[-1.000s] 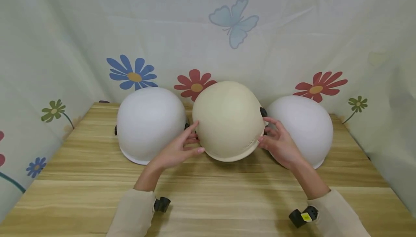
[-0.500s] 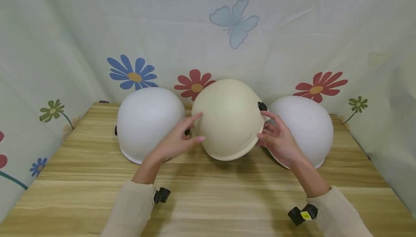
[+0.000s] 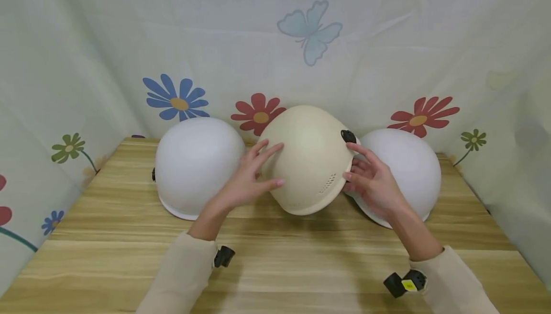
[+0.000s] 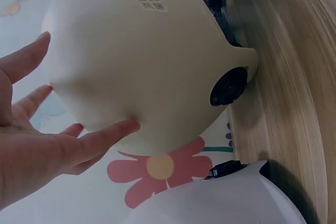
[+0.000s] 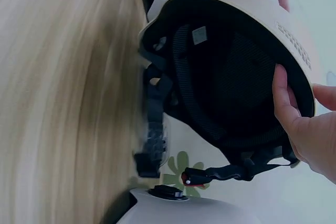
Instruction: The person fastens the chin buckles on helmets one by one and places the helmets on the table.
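A beige helmet (image 3: 305, 156) is tilted between my two hands, in the middle of the head view. My right hand (image 3: 374, 185) grips its right rim, with some fingers inside the shell in the right wrist view. The left hand (image 3: 247, 180) has its fingers spread and extended, fingertips against the shell's left side. A row of vent holes (image 3: 327, 184) and a black round fitting (image 3: 348, 136) show on the helmet. The right wrist view looks into its dark lining (image 5: 231, 77), with a black strap (image 5: 226, 172) and a buckle (image 5: 194, 177) hanging out.
One white helmet (image 3: 198, 161) stands on the wooden table (image 3: 275, 266) to the left. Another white helmet (image 3: 406, 170) is at the right, partly behind my right hand. A curtain (image 3: 215, 41) printed with flowers and a butterfly encloses the back and sides.
The beige helmet has turned and tilted, its right side coming up and its vent holes showing more. My left hand has shifted right and higher across the shell. Both white helmets have stayed put.
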